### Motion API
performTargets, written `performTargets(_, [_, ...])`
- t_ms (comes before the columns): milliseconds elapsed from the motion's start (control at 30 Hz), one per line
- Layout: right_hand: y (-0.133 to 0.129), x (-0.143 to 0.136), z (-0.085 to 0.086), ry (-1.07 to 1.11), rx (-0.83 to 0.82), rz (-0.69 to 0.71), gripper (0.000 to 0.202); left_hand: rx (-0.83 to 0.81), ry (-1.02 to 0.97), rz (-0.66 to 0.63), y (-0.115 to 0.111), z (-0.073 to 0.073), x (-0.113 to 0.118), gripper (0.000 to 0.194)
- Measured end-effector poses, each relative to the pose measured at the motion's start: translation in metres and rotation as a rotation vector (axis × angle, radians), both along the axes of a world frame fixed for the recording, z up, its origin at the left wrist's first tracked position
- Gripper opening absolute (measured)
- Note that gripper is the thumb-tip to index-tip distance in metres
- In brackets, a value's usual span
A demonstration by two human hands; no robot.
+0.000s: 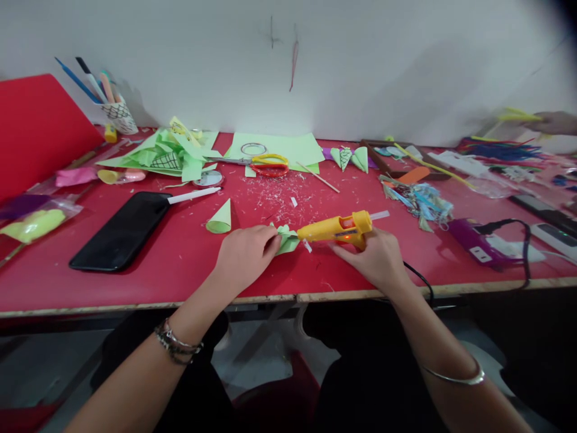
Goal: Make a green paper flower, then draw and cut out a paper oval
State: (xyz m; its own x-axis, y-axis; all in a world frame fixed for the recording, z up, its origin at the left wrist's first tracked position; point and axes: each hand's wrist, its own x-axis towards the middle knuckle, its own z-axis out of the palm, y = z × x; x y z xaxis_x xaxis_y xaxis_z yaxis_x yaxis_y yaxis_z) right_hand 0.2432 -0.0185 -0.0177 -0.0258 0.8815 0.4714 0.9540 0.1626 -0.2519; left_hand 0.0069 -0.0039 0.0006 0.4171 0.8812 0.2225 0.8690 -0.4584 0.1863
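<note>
I watch remotely: paper cone [219,218] at ten o'clock from left hand [243,255], whose fingers pinch green paper [288,242]. Glue gun [331,229] at paper's three o'clock, grasped by right hand [381,261]. Nozzle slip could burn left fingertips.

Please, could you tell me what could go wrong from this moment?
The yellow plastic glue gun, in the right hand, points at the small green paper piece close to the left hand; hot glue could burn the fingers.
The thin white scrap near the nozzle might stick.
The black cable beside the right forearm could snag.
</note>
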Motion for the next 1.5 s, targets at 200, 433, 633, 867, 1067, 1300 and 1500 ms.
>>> performTargets(200, [0.001, -0.004, 0.0, -0.107, 0.011, -0.092, 0.051, -0.018, -0.002, 0.012, 0.0, 0.0, 0.001, 0.025])
performTargets(433, [-0.001, -0.013, 0.01, -0.141, -0.001, -0.111, 0.043, -0.076, -0.05, 0.009, 0.001, 0.0, 0.002, 0.025])
performTargets(633, [0.0, -0.015, 0.016, -0.159, -0.035, -0.13, 0.037, -0.078, -0.056, 0.024, 0.002, -0.001, 0.002, 0.024])
performTargets(867, [0.001, -0.01, 0.017, -0.136, -0.085, -0.162, 0.034, -0.096, -0.036, 0.051, 0.001, 0.0, 0.001, 0.024])
performTargets(1067, [0.002, -0.011, 0.018, -0.102, -0.111, -0.161, 0.032, -0.118, -0.038, 0.054, 0.001, 0.001, 0.002, 0.024])
performTargets(1300, [0.002, -0.014, 0.017, -0.133, -0.121, -0.141, 0.033, -0.112, -0.035, 0.055, 0.002, 0.001, 0.002, 0.025])
performTargets(1500, [0.001, -0.014, 0.019, -0.177, -0.112, -0.131, 0.029, -0.112, -0.015, 0.054, 0.001, 0.001, 0.002, 0.025])
